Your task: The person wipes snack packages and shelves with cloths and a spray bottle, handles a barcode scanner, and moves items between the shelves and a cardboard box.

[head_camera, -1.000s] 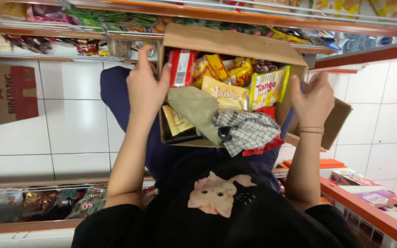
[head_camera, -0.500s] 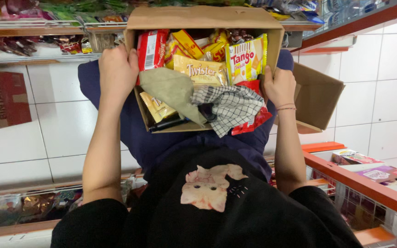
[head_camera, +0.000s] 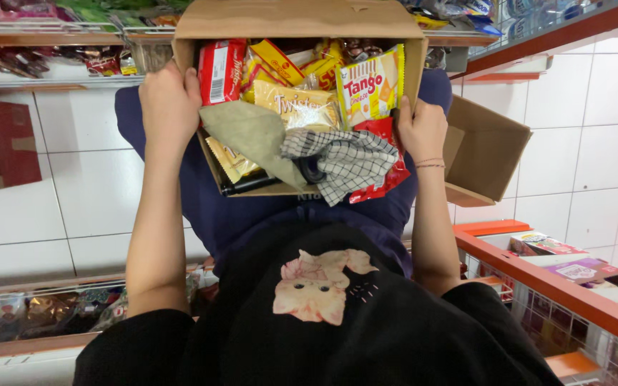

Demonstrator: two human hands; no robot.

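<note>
Snack packets (head_camera: 302,86) and cloths (head_camera: 345,161) crowd the cardboard box (head_camera: 298,18); shelves (head_camera: 51,32) flank it.

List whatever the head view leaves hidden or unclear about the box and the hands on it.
- Cardboard box: its bottom and lower contents are buried under snack packets and a checked cloth.
- Left hand: fingertips curl over the box's edge, out of sight.
- Right hand: fingers hidden behind the box's side.
- Dark item under the cloth: too covered to identify.
- Shelf goods at the top: cut off by the frame edge.
</note>
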